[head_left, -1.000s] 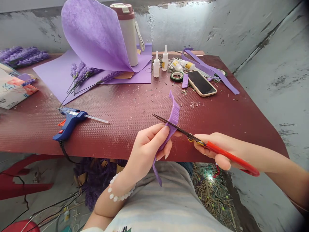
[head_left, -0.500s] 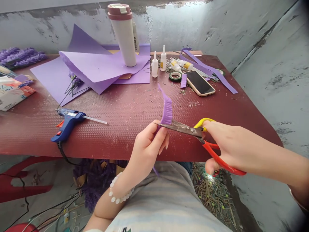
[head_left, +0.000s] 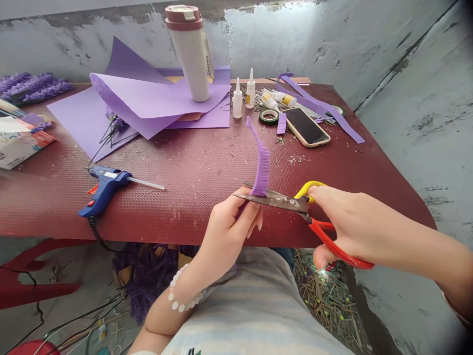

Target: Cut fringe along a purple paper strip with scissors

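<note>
Between thumb and fingers, my left hand (head_left: 232,222) pinches a purple paper strip (head_left: 262,167). The strip stands up from the fingertips, its right edge cut into a fine fringe and its top end curling. My right hand (head_left: 349,222) grips scissors (head_left: 283,200) with one yellow and one red handle. Their dark blades lie across the strip just above my left fingertips, slightly parted around it. The strip's lower part is mostly hidden behind my left hand.
On the dark red table (head_left: 199,167) lie a blue glue gun (head_left: 107,190), a phone (head_left: 307,127), green tape (head_left: 268,117) and purple paper sheets (head_left: 148,101). A white cup (head_left: 190,61) and small glue bottles (head_left: 237,102) stand behind. Purple strips (head_left: 325,106) lie at the right.
The strip's fringed part has shifted slightly right, with its top end higher. My left hand has moved a little right and down. The scissor blades have parted a little.
</note>
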Demonstrator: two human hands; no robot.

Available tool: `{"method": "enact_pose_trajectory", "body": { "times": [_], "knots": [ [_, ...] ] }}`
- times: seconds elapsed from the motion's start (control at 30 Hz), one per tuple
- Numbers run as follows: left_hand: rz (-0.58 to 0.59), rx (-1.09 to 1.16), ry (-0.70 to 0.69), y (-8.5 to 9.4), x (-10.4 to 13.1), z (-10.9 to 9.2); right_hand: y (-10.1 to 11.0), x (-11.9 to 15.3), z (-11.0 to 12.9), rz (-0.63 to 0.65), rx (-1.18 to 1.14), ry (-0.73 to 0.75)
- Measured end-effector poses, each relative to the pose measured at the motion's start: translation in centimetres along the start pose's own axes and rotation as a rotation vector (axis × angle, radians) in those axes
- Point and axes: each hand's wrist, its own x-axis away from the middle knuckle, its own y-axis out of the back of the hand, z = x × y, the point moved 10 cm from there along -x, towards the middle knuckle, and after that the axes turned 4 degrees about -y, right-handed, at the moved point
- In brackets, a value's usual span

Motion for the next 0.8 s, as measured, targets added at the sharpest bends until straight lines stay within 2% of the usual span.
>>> {"method": "enact_pose_trajectory", "body": {
  "times": [0.27,0.43,0.5,0.67,0.8],
  "knots": [
    [0.017,0.03,0.056,0.1,0.1,0.6,-1.2,-0.1,0.3,0.156,-0.261,-0.058],
    [0.009,0.087,0.08,0.2,0.1,0.5,-2.1,0.3,1.1,0.33,-0.4,-0.112],
    [0.009,0.109,0.09,0.1,0.1,0.5,-2.1,0.4,1.2,0.336,-0.41,-0.106],
    [0.02,0.15,0.137,-0.2,0.0,0.6,-2.7,0.5,-0.1,0.328,-0.414,-0.099],
    [0.026,0.162,0.15,-0.3,0.0,0.6,-4.1,0.6,-1.5,0.412,-0.518,-0.096]
  ]
}}
